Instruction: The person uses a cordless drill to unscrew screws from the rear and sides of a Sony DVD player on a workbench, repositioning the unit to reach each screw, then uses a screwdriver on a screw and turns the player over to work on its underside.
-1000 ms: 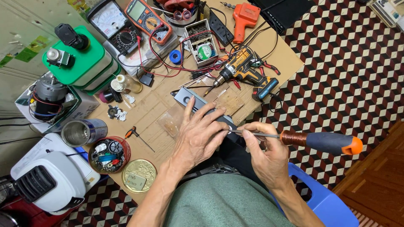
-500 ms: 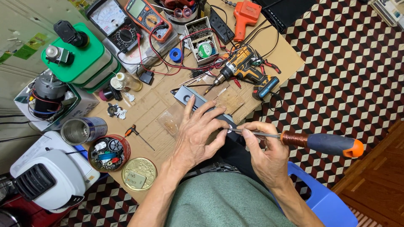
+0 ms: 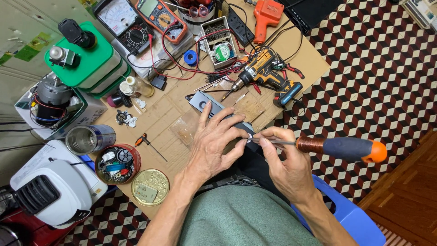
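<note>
Nearest me, my right hand [image 3: 287,171] has its grip pinched on the metal shaft of a long screwdriver [image 3: 339,148], whose dark handle with the orange cap points right, out past the worktop [image 3: 314,59] edge. The tip meets the near end of a dark grey slim device [image 3: 218,114] lying slantwise at the worktop's near edge. My left hand [image 3: 214,146] lies flat on that device, fingers spread and pressing it down, thumb just beside the screwdriver tip.

To the left sit a round gold tin [image 3: 150,187], a red tin of small parts [image 3: 117,164] and a small orange-handled screwdriver [image 3: 150,145]. Beyond the device lies a yellow cordless drill [image 3: 266,73] among red wires. Farther off stand an orange multimeter [image 3: 159,16], a needle meter [image 3: 120,20] and green-lidded boxes [image 3: 84,61] at the far left.
</note>
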